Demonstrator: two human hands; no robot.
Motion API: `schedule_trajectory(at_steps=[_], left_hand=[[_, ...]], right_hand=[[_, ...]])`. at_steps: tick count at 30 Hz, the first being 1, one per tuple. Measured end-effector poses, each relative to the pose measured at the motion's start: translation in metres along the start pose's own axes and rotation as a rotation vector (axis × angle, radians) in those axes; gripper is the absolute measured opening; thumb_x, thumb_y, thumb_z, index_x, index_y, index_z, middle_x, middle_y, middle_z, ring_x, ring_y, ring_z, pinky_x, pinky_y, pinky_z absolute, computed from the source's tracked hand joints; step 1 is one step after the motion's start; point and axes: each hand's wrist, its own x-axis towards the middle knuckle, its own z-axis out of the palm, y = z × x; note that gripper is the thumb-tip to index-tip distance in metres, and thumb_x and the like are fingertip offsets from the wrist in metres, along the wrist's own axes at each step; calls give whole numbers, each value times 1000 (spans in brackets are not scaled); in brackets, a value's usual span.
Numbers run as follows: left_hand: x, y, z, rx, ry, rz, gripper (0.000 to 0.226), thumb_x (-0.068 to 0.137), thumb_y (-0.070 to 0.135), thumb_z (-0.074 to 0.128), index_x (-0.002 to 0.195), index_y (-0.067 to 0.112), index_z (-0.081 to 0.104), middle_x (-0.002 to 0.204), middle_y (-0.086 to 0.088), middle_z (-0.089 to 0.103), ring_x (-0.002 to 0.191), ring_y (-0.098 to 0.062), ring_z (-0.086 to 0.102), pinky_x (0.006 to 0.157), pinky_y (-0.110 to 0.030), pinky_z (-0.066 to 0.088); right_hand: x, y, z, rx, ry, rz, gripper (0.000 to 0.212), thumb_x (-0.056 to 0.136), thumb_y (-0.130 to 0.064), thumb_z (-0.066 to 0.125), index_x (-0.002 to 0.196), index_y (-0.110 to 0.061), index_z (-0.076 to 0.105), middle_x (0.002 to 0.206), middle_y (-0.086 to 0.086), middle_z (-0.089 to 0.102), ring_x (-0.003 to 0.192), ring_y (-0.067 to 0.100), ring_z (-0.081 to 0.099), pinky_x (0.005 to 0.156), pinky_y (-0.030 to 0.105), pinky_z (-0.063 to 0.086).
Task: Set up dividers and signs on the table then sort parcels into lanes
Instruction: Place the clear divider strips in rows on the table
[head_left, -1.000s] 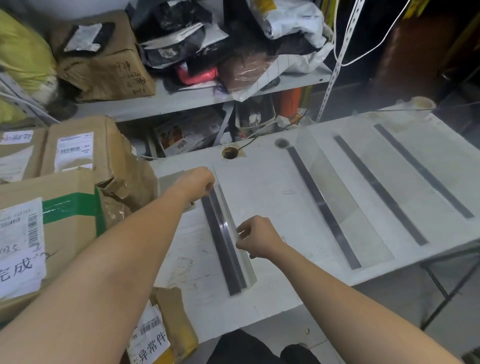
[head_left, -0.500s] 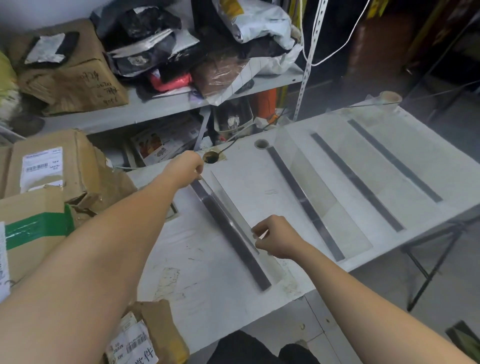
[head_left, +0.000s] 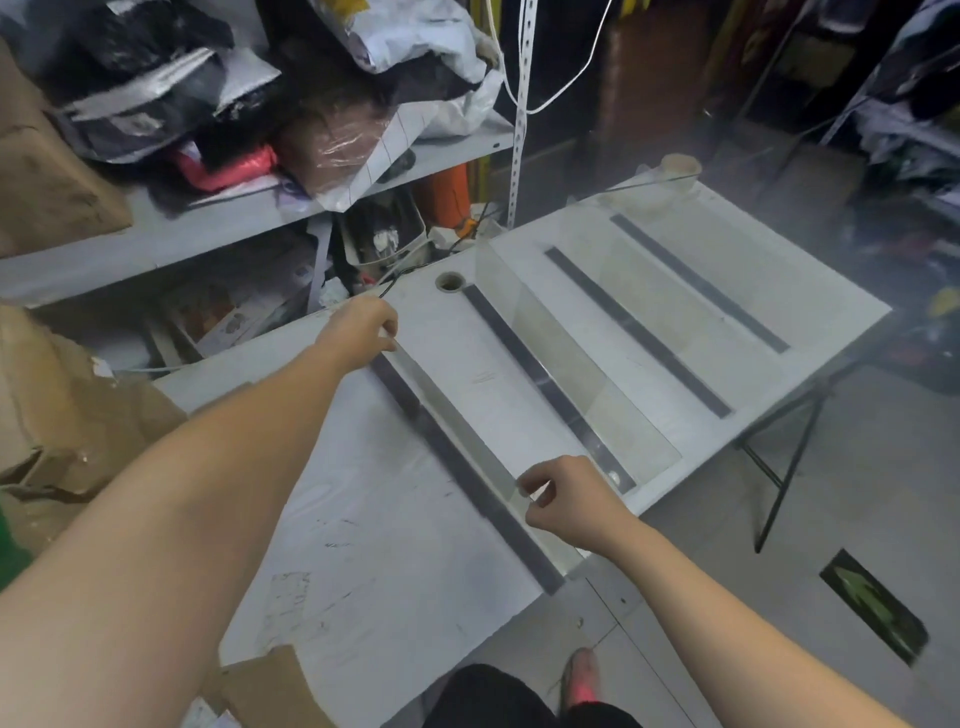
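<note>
No writing can be read: the print on the packets (head_left: 223, 312) on the lower shelf and the green mark on the black floor sticker (head_left: 872, 605) are too blurred. The clear divider (head_left: 457, 434) is on the white table (head_left: 374, 545), its lower edge along the right side of the nearest dark strip (head_left: 475, 486); whether it stands upright or leans I cannot tell. The left hand (head_left: 363, 327) grips its far end, fingers curled over the top corner. The right hand (head_left: 569, 501) pinches the top edge at the near end between thumb and bent fingers. A second divider (head_left: 587, 395) stands along the next strip to the right, just past a round hole (head_left: 451, 282) in the table. Two more strips lie bare beyond it, and a tan roll (head_left: 680, 165) sits at the far corner. Crumpled boxes (head_left: 78, 431) crowd the table's left edge, touching it. Behind, a grey shelf (head_left: 208, 223) carries parcels: a white bag (head_left: 415, 41), a pink bag (head_left: 228, 169) and a brown one in clear wrap (head_left: 332, 145). A white cable (head_left: 571, 88) hangs by the shelf post. A reddish shoe (head_left: 582, 680) shows on the floor below the right arm.
</note>
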Motion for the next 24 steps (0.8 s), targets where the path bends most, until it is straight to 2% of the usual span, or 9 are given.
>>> schedule_trajectory(at_steps=[3, 7, 13, 15, 18, 24], left_hand=[[9, 2, 2, 19, -1, 25, 18, 82, 18, 80, 94, 8, 71, 102, -8, 64, 99, -28, 58, 87, -43, 49], [19, 0, 4, 13, 6, 32, 17, 81, 17, 80, 94, 9, 70, 105, -9, 62, 101, -29, 56, 89, -45, 49], [31, -8, 9, -3, 6, 10, 15, 83, 12, 77, 95, 8, 69, 105, -11, 62, 99, -31, 58, 90, -47, 49], [33, -10, 9, -7, 6, 9, 16, 83, 11, 77, 96, 6, 69, 104, -13, 62, 99, -32, 59, 91, -48, 49], [37, -11, 8, -4, 15, 11, 16, 84, 11, 76, 97, 5, 69, 105, -14, 61, 99, -33, 58, 91, -47, 49], [40, -17, 7, -13, 20, 14, 16, 84, 10, 77, 97, 4, 70, 106, -14, 62, 101, -33, 58, 91, -45, 48]], right_hand=[[-2, -1, 6, 18, 13, 11, 32, 74, -7, 62, 100, -20, 74, 90, -16, 68, 71, 0, 63, 56, 5, 40], [0, -6, 10, -21, 25, -5, 34, 79, -5, 57, 106, -19, 74, 103, -9, 70, 84, 7, 65, 70, 15, 48], [4, -13, 16, -25, 64, -19, 32, 81, -6, 56, 105, -17, 74, 100, -8, 70, 83, 9, 62, 63, 10, 38], [8, -13, 16, -19, 88, -22, 30, 81, -5, 55, 101, -17, 75, 96, -8, 69, 83, 10, 62, 63, 12, 42], [11, -16, 15, -29, 88, -37, 29, 81, -5, 56, 100, -15, 75, 100, -6, 72, 84, 12, 64, 71, 20, 48], [18, -15, 24, -34, 83, -42, 33, 83, -6, 58, 109, -17, 74, 106, -7, 71, 83, 7, 62, 66, 7, 37]])
